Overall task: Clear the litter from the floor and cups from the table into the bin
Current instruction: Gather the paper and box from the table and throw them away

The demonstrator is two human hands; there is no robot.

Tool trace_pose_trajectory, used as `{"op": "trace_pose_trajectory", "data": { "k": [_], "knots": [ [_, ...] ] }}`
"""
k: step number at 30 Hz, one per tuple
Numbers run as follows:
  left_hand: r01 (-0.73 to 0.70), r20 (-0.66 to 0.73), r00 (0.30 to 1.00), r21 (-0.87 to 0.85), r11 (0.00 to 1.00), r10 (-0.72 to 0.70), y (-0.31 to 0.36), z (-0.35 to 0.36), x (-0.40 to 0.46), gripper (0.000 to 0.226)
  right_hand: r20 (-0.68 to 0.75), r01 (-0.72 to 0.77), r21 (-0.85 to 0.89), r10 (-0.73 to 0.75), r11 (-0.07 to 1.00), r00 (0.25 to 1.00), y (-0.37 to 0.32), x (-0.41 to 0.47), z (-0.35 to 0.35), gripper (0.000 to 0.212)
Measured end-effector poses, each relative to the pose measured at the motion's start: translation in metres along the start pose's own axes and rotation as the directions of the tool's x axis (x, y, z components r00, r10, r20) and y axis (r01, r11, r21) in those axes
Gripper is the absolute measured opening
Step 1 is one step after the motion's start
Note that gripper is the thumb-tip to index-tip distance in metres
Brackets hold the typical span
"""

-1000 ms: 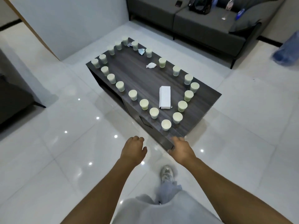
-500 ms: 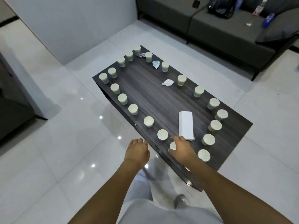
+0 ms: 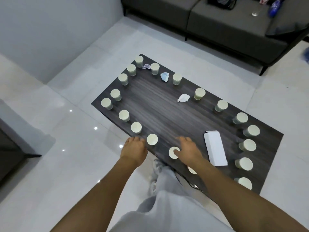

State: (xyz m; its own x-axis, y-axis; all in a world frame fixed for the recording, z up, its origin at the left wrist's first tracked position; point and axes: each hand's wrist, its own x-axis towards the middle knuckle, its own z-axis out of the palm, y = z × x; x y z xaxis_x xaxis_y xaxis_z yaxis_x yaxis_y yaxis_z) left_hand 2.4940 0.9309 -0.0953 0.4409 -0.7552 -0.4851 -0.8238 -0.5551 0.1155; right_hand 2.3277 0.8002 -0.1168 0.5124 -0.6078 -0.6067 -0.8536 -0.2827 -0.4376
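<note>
Several pale green paper cups ring the dark wooden table [image 3: 160, 104]. My right hand [image 3: 188, 152] hangs over the near side of the table with relaxed fingers, its thumb overlapping the top of one cup [image 3: 172, 153]; it grips nothing. My left hand [image 3: 133, 149] is at the table's near-left edge, fingers loosely curled and empty, just left of another cup [image 3: 152, 139]. Crumpled litter lies on the table: a white wad [image 3: 183, 98], a blue-white one [image 3: 164, 76] and a small one [image 3: 146, 66]. No bin is in view.
A white carton [image 3: 215, 150] lies flat on the table right of my right hand. A grey sofa [image 3: 225, 25] with a bag and bottles stands behind the table. Glossy white floor tiles [image 3: 66, 148] surround it. My leg and shoe [image 3: 156, 166] are against the near edge.
I have stepped closer to the table. My right hand has moved forward over the table past a near-edge cup, and my left hand has come up to the table edge beside a cup.
</note>
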Motion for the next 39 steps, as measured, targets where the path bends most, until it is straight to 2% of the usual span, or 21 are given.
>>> {"op": "trace_pose_trajectory", "data": {
  "k": [6, 13, 20, 27, 34, 39],
  "knots": [
    [-0.042, 0.069, 0.997, 0.043, 0.998, 0.039, -0.021, -0.035, 0.083, 0.033, -0.008, -0.092, 0.044, 0.092, 0.995, 0.996, -0.023, 0.073, -0.017, 0.056],
    [-0.043, 0.169, 0.985, 0.011, 0.999, 0.04, -0.047, -0.063, 0.188, 0.032, 0.013, -0.213, 0.105, 0.213, 0.971, 0.977, -0.048, 0.183, -0.042, 0.054],
    [-0.105, 0.198, 0.975, 0.003, 0.994, 0.103, -0.051, -0.076, 0.281, 0.04, -0.045, -0.297, 0.171, 0.309, 0.939, 0.95, -0.044, 0.268, -0.069, 0.051],
    [-0.205, 0.185, 0.962, 0.0, 0.979, 0.201, -0.045, -0.047, 0.37, 0.038, -0.099, -0.344, 0.257, 0.378, 0.903, 0.92, -0.012, 0.353, -0.065, 0.055],
    [-0.254, 0.148, 0.953, -0.091, 0.963, 0.265, -0.049, 0.001, 0.436, 0.043, -0.219, -0.356, 0.189, 0.393, 0.915, 0.893, 0.027, 0.444, -0.042, 0.059],
    [-0.257, 0.166, 0.946, -0.135, 0.957, 0.278, -0.059, 0.029, 0.453, 0.041, -0.235, -0.392, 0.131, 0.413, 0.911, 0.88, 0.042, 0.482, -0.02, 0.058]
  ]
}}
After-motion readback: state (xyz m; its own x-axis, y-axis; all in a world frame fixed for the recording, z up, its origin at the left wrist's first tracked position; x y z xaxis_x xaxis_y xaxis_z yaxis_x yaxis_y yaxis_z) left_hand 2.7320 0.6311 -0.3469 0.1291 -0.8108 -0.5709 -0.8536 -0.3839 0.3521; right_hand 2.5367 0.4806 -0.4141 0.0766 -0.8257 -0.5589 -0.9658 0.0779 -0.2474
